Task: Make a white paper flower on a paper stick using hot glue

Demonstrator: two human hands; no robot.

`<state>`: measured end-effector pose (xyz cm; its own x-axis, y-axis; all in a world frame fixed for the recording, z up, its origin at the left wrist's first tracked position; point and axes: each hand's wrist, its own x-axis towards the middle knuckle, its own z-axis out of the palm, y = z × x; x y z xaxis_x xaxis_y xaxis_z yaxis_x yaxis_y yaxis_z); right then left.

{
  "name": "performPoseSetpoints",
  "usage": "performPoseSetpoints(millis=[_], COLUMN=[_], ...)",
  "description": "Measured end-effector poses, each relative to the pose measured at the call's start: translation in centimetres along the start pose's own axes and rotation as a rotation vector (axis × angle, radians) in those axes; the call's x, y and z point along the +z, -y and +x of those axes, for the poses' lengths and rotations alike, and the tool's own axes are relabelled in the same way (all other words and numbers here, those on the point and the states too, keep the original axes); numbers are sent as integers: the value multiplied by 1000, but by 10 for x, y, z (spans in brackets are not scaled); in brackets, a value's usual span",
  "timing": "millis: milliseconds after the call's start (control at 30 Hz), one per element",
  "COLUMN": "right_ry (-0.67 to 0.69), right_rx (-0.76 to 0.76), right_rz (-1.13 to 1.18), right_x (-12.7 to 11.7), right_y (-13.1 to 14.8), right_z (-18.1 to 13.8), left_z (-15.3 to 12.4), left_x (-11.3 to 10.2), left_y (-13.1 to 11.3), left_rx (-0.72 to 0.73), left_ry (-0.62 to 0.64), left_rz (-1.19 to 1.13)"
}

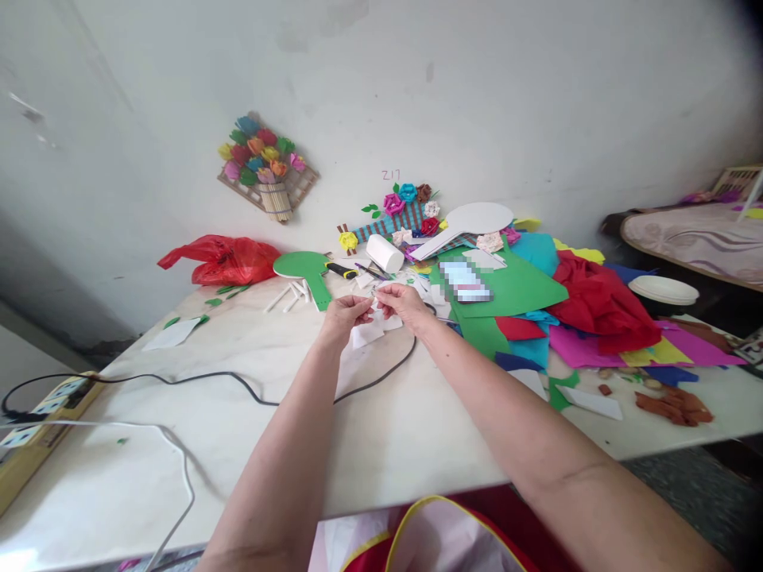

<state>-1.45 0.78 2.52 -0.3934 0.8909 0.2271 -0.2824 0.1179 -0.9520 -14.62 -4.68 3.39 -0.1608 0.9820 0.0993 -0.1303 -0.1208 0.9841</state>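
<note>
Closest to me, below the table edge, is red and pale cloth with yellow trim (456, 516). Above it the pale tabletop (411, 445) opens out, with a white cable (186, 465) and a socket strip (56, 409) at its left side. A black cable (226, 376) runs across, passes under the left forearm and curves up toward the right wrist.

Beyond that I have both hands nearly meeting at mid-table. The left hand (347, 311) is mostly closed, thumb and forefinger brought together; the right hand (400, 306) makes a similar pinch facing it. Whatever may be between those fingertips is too small for me to make out, so I cannot tell if either has hold of something. White paper scraps (368, 334) lie right under and around them.

Just past the left hand I see white sticks (293, 295), a green paddle shape (298, 264) and a yellow-and-black cutter (342, 271). Right of the right hand, a phone (468, 283) rests on green sheets (524, 290). Farthest, a bouquet of colourful flowers (259, 151) hangs on the wall (477, 95).
</note>
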Motion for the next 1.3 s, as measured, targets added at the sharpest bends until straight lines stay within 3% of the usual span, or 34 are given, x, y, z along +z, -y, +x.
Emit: performPoseSetpoints(millis=[167, 400, 467, 567, 700, 800, 900, 1033, 1133, 1300], right_ry=[-57, -63, -86, -154, -220, -247, -285, -324, -340, -217], right_rx=[-39, -36, -32, -31, 9, 34, -37, -116, -84, -170], right_rz=[-11, 9, 8, -28, -136, -272, -471, -780, -1042, -1352], right_x=[-1, 1, -2, -8, -13, -17, -22, -28, -30, -33], right_y=[-3, -1, 0, 1, 2, 0, -5, -6, -1, 6], right_z=[2, -1, 0, 2, 4, 6, 9, 9, 6, 1], left_z=[1, 4, 9, 17, 19, 13, 8, 6, 8, 12], left_x=[0, -3, -10, -27, -56, -74, -91, -106, -102, -67], left_y=[0, -2, -2, -1, -1, -3, -2, 6, 8, 3], left_rx=[23, 127, 202, 286, 297, 190, -9, -125, 8, 174], left_ry=[-6, -119, -237, -522, -824, -997, -1133, -1174, -1164, -916], left_rz=[38, 145, 191, 291, 536, 719, 768, 780, 855, 994])
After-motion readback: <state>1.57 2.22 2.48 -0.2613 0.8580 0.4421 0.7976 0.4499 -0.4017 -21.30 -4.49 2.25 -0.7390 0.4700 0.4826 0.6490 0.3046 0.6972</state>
